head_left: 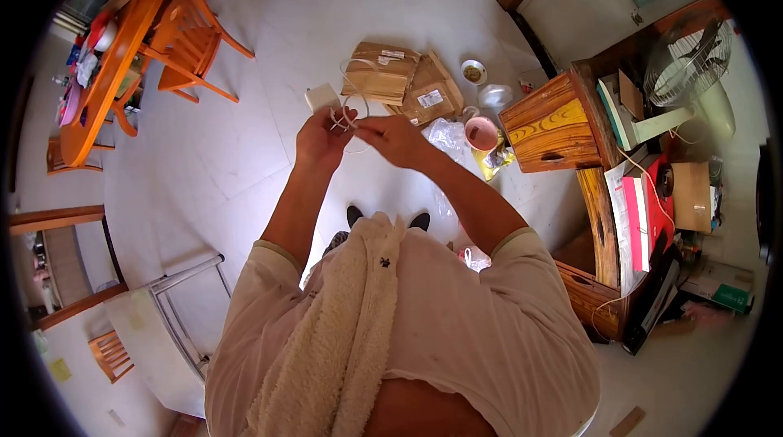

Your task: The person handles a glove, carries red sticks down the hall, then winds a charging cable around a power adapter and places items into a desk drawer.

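Observation:
In front of my body, my left hand (pixel 320 141) is closed round a white cable beside a boxy white power adapter (pixel 321 97). The adapter sits just above the fingers of this hand. My right hand (pixel 393 140) pinches the white cable (pixel 367 104) close to my left fingertips. Loops of the cable rise above both hands and hang in front of the cardboard. Flattened cardboard boxes (pixel 379 70) with labels lie on the floor beyond the hands. The exact grip of the left fingers is partly hidden.
A wooden cabinet (pixel 555 127) with a drawer pulled out stands at right, carrying a fan (pixel 692 62). Near it are a pink bucket (pixel 482 135), clear plastic bags (pixel 447 138) and a bowl (pixel 473 72). An orange table (pixel 122 53) and chairs (pixel 183 37) stand at left.

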A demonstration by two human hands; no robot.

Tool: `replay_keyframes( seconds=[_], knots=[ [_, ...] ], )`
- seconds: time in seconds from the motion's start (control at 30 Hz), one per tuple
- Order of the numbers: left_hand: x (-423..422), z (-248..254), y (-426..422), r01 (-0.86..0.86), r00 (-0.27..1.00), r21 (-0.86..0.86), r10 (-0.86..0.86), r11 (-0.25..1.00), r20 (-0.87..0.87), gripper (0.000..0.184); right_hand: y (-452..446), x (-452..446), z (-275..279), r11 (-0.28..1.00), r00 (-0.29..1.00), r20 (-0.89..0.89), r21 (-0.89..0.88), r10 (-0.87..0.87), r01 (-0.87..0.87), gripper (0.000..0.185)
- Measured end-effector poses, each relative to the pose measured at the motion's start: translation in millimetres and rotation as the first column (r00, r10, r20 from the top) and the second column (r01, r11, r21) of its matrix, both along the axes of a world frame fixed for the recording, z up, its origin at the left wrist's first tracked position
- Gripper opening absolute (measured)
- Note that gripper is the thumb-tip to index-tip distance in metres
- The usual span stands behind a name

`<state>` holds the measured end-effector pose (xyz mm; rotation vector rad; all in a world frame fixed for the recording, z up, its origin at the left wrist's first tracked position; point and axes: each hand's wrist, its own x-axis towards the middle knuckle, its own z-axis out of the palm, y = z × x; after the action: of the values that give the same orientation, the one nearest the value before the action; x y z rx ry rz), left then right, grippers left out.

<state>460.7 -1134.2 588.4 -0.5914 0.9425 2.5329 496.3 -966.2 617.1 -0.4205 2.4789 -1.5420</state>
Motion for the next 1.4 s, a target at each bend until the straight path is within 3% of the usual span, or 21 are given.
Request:
replay_keyframes(
  seconds=[0.07, 0.2, 0.3, 0.4, 0.5, 0.53, 0.57, 0.63, 0.67, 0.73, 0.83, 0.97, 1.07, 1.13, 1.23, 1.37, 1.4],
  knots=[
    [3, -3, 15, 0.018, 1.0, -0.04, -0.018, 0.999, -0.002, 0.022, -3, 9, -21, 1.0, 0.992, -0.122, 0.021, 0.021, -0.018, 0.017],
    [8, -16, 20, 0.066, 0.998, 0.002, -0.066, 0.998, 0.007, 0.023, 4, 22, -25, 0.992, 0.993, -0.117, 0.126, 0.004, 0.011, 0.017],
    [3, -29, 16, 0.163, 0.986, 0.025, -0.161, 0.986, -0.05, 0.022, 8, 26, -33, 0.996, 0.996, -0.075, 0.067, -0.048, 0.053, 0.017],
    [3, -7, 27, 0.076, 0.993, -0.231, -0.094, 0.97, -0.07, 0.022, 17, 28, -35, 0.992, 0.991, 0.043, -0.029, -0.124, 0.125, 0.017],
    [-5, -10, 19, -0.059, 0.993, -0.521, -0.005, 0.851, -0.12, 0.02, 34, 30, -46, 0.917, 0.916, -0.079, -0.102, -0.394, 0.386, 0.019],
    [-12, -14, 9, -0.074, 0.992, -0.511, 0.009, 0.856, -0.128, 0.022, 43, 32, -36, 0.881, 0.884, 0.079, -0.077, -0.46, 0.466, 0.02],
    [-20, -18, -2, -0.099, 0.988, -0.421, 0.037, 0.902, -0.153, 0.022, 54, 32, -48, 0.867, 0.868, -0.045, 0.039, -0.495, 0.497, 0.022],
    [-39, -17, -24, -0.158, 0.976, -0.217, 0.119, 0.963, -0.182, 0.025, 78, 40, -65, 0.887, 0.909, -0.171, 0.211, -0.381, 0.411, 0.023],
    [-49, -10, -32, -0.21, 0.963, -0.092, 0.189, 0.973, -0.193, 0.025, 87, 43, -71, 0.863, 0.965, -0.051, 0.437, -0.257, 0.253, 0.021],
    [-64, 11, -41, -0.303, 0.938, -0.01, 0.296, 0.953, -0.182, 0.024, 94, 55, -80, 0.867, 0.984, 0.179, 0.49, 0.006, -0.095, 0.02],
    [-76, 37, -38, -0.405, 0.892, 0.027, 0.402, 0.914, -0.207, 0.022, 76, 65, -73, 0.84, 0.929, 0.255, 0.411, 0.267, -0.354, 0.019],
    [-75, 41, -25, -0.29, 0.902, -0.104, 0.236, 0.951, -0.362, 0.02, 52, 54, -46, 0.922, 0.975, 0.07, 0.317, 0.213, -0.224, 0.019],
    [-62, 35, -9, -0.171, 0.906, -0.282, 0.038, 0.944, -0.422, 0.029, 44, 42, -20, 0.995, 0.985, 0.168, 0.092, 0.031, -0.047, 0.018],
    [-49, 29, 5, -0.168, 0.909, -0.285, 0.037, 0.944, -0.415, 0.024, 44, 28, -19, 0.999, 0.939, 0.345, -0.051, 0.009, 0.009, 0.022],
    [-27, 29, 26, -0.183, 0.906, -0.328, 0.03, 0.927, -0.421, 0.021, 37, 17, -18, 0.877, 0.767, 0.636, -0.413, 0.084, 0.245, 0.03],
    [1, 28, 37, -0.096, 0.85, -0.415, -0.143, 0.905, -0.507, 0.026, 33, 10, -6, 0.635, 0.621, 0.755, -0.589, 0.212, 0.499, 0.039],
    [6, 31, 35, -0.088, 0.767, -0.481, -0.249, 0.872, -0.592, 0.028, 36, 9, -7, 0.6, 0.598, 0.757, -0.614, 0.264, 0.513, 0.041]
  ],
)
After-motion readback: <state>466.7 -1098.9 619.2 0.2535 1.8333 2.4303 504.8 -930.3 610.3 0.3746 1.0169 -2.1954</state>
